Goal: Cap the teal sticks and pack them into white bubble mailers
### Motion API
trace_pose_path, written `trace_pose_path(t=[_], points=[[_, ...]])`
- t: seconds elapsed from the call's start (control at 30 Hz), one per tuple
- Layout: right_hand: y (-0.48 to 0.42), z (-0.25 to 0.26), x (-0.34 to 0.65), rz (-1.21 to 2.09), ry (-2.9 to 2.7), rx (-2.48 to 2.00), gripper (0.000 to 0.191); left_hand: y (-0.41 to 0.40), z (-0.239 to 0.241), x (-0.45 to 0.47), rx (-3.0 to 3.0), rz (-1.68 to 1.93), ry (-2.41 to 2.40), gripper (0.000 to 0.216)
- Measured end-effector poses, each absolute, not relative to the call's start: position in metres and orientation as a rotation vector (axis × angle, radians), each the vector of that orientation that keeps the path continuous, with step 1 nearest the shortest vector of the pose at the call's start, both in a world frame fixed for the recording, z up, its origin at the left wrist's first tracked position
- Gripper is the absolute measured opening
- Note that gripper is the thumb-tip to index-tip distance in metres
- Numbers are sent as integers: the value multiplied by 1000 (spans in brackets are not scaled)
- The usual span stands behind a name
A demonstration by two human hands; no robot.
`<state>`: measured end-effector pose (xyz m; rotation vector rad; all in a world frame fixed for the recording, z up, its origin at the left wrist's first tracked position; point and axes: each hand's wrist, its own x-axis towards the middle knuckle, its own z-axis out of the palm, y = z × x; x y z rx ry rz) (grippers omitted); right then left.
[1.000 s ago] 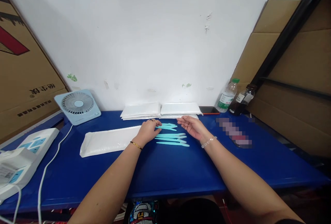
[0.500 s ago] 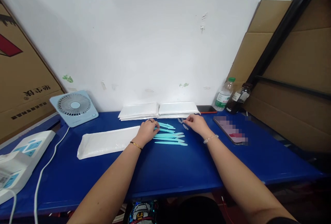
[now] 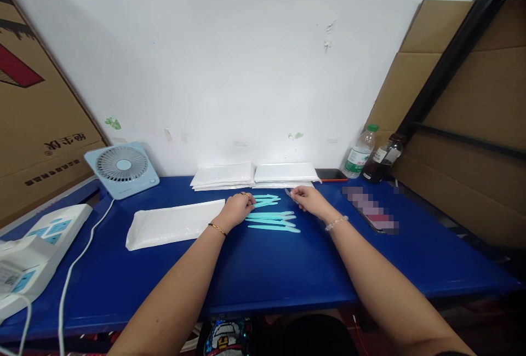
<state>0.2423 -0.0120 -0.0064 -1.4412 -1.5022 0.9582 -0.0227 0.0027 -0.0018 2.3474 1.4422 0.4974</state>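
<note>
My left hand (image 3: 237,208) is closed on the left ends of several slim turquoise sticks that look like eyebrow razors (image 3: 266,200), just above the blue table. Below them, more turquoise razors (image 3: 273,224) with pale covers at their right ends lie side by side. My right hand (image 3: 307,199) pinches a small clear plastic cover (image 3: 288,193) between thumb and fingers, to the right of the held razors. Its fingertips partly hide the cover. A long white padded packet (image 3: 172,224) lies left of my left hand, its right end partly behind my wrist.
White packets are stacked in two piles, a left pile (image 3: 223,175) and a right pile (image 3: 285,173), against the wall. A phone (image 3: 370,211), two bottles, a clear one (image 3: 357,153) and a dark one (image 3: 383,159), stand right. A fan (image 3: 123,167) and power strip (image 3: 49,241) sit left.
The upper razors at my left hand have drawn closer together. My right hand has closed on a clear cover that lay by its fingertips. The view has shifted slightly.
</note>
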Motion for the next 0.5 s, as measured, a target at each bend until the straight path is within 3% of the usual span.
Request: trace_pose_path(t=[0.17,0.5], points=[[-13,-6,234,1260,-1297,-1271,20,6,-6,-25,2218,524,1380,11],[-10,-11,234,1014,-1383,-1311,26,10,-9,-28,2162,560,1343,16]])
